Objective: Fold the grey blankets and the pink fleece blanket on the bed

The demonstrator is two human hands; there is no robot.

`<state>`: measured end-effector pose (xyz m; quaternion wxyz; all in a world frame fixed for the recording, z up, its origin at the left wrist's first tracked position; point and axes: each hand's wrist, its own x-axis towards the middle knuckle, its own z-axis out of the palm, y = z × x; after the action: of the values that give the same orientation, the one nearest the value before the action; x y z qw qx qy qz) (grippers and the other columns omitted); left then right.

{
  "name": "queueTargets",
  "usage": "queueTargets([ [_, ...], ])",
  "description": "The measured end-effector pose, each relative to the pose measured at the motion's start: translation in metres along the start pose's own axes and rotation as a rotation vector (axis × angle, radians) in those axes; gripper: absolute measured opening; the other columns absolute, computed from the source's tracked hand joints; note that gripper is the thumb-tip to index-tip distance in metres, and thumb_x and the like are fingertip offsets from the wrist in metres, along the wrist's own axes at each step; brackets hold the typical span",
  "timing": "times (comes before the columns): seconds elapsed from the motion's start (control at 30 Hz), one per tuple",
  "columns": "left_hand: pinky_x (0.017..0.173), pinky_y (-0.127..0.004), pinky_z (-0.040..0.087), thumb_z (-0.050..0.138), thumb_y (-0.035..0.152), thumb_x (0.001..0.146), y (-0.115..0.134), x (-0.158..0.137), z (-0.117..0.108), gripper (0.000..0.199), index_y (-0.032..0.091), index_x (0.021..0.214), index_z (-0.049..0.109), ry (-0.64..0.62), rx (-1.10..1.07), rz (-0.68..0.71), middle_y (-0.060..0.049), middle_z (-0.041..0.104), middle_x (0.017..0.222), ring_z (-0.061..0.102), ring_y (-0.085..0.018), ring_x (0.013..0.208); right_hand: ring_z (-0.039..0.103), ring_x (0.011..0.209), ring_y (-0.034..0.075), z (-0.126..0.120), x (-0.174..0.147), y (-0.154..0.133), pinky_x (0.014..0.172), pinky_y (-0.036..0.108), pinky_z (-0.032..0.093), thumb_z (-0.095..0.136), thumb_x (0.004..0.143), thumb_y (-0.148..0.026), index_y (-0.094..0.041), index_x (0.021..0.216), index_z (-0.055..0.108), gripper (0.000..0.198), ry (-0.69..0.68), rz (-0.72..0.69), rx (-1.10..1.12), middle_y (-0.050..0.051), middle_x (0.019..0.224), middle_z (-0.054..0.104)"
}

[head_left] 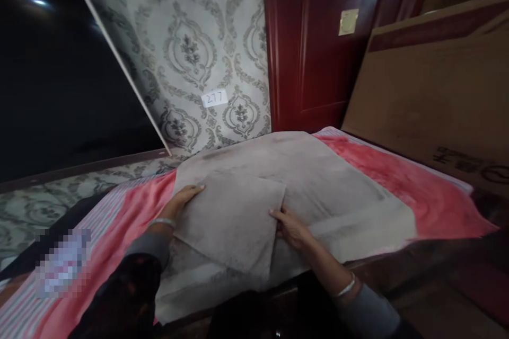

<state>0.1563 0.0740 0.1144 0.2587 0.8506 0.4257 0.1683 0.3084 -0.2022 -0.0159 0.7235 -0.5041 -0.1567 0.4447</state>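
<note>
1. Behind everything is one patterned wall (191, 53) bearing one paper label (215, 98) marked 277, beside one dark red door panel (322, 74).
2. One dark screen (67, 74) stands at the left; one cardboard box (433, 79) leans at the right, close behind the pink cloth (389, 185).
3. That pink shows on two sides of one large grey cloth (310, 169).
4. One small grey cloth (234, 217) lies on the large one, between my two hands.
5. My right hand (292, 226) pinches its right edge, thumb on top.
6. My left hand (183, 198) touches its left edge; I can't tell whether those fingers are closed on it.
</note>
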Motion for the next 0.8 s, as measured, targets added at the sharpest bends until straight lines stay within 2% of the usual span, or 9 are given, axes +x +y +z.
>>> queueTargets([
  [0.13,0.078,-0.035,0.050,0.071,0.053,0.069,-0.009,0.022,0.005,0.037,0.018,0.071,0.061,-0.057,0.059,0.019,-0.008,0.067,0.075,0.063,-0.029,0.092,0.068,0.091,0.029,0.002,-0.001,-0.005,0.059,0.036,0.057,0.079,0.058,-0.044,-0.023,0.123,0.050,0.075,0.009,-0.051,0.013,0.011,0.119,0.067],
  [0.27,0.076,-0.032,0.046,0.061,0.047,0.075,0.021,0.057,-0.018,0.030,0.020,0.065,0.055,-0.009,0.237,0.204,-0.004,0.059,0.070,0.062,-0.026,0.083,0.067,0.092,0.030,0.022,-0.020,-0.009,0.057,0.033,0.055,0.082,0.054,-0.042,-0.022,0.120,0.052,0.075,0.077,-0.152,0.116,0.010,0.113,0.068],
  [0.37,0.079,-0.035,0.046,0.057,0.047,0.082,0.061,0.081,-0.039,0.032,0.016,0.083,0.064,0.034,0.394,0.371,-0.007,0.063,0.077,0.063,-0.028,0.086,0.065,0.096,0.030,0.046,-0.040,-0.013,0.063,0.036,0.058,0.083,0.060,-0.045,-0.023,0.120,0.051,0.072,0.131,-0.228,0.210,0.009,0.118,0.066],
  [0.43,0.090,-0.043,0.046,0.054,0.043,0.087,0.090,0.091,-0.045,0.036,0.014,0.104,0.067,0.162,0.481,0.420,-0.014,0.068,0.098,0.062,-0.034,0.103,0.064,0.102,0.030,0.062,-0.049,-0.015,0.068,0.038,0.060,0.083,0.063,-0.045,-0.025,0.122,0.049,0.071,0.115,-0.265,0.266,0.009,0.122,0.064],
  [0.5,0.102,-0.053,0.039,0.055,0.037,0.088,0.112,0.094,-0.038,0.045,0.015,0.127,0.060,0.298,0.557,0.449,-0.020,0.061,0.129,0.050,-0.039,0.125,0.064,0.106,0.030,0.074,-0.050,-0.013,0.073,0.039,0.060,0.085,0.062,-0.045,-0.027,0.121,0.049,0.072,0.060,-0.262,0.305,0.008,0.124,0.063],
  [0.57,0.110,-0.058,0.032,0.060,0.033,0.087,0.123,0.088,-0.020,0.058,0.018,0.142,0.049,0.297,0.599,0.464,-0.020,0.045,0.150,0.038,-0.041,0.138,0.065,0.104,0.029,0.079,-0.048,-0.004,0.079,0.040,0.059,0.087,0.059,-0.047,-0.027,0.114,0.052,0.069,-0.016,-0.166,0.309,0.005,0.120,0.065],
  [0.67,0.116,-0.052,0.030,0.064,0.032,0.086,0.110,0.064,0.013,0.064,0.019,0.146,0.045,0.080,0.565,0.565,-0.017,0.037,0.158,0.035,-0.035,0.144,0.069,0.098,0.028,0.065,-0.052,0.013,0.082,0.041,0.057,0.089,0.058,-0.047,-0.024,0.100,0.056,0.058,-0.135,0.062,0.231,0.004,0.113,0.066],
  [0.73,0.118,-0.048,0.029,0.064,0.032,0.087,0.082,0.038,0.031,0.062,0.020,0.145,0.048,-0.039,0.482,0.671,-0.015,0.039,0.157,0.037,-0.031,0.144,0.071,0.094,0.027,0.044,-0.061,0.017,0.083,0.041,0.056,0.087,0.063,-0.044,-0.022,0.104,0.059,0.053,-0.179,0.146,0.144,0.008,0.114,0.067],
  [0.8,0.119,-0.049,0.029,0.064,0.035,0.085,0.042,0.007,0.041,0.060,0.020,0.142,0.051,-0.077,0.356,0.696,-0.015,0.042,0.155,0.038,-0.031,0.144,0.071,0.087,0.026,0.017,-0.069,0.010,0.080,0.041,0.057,0.082,0.069,-0.043,-0.019,0.113,0.062,0.054,-0.168,0.131,0.035,0.012,0.110,0.069],
])
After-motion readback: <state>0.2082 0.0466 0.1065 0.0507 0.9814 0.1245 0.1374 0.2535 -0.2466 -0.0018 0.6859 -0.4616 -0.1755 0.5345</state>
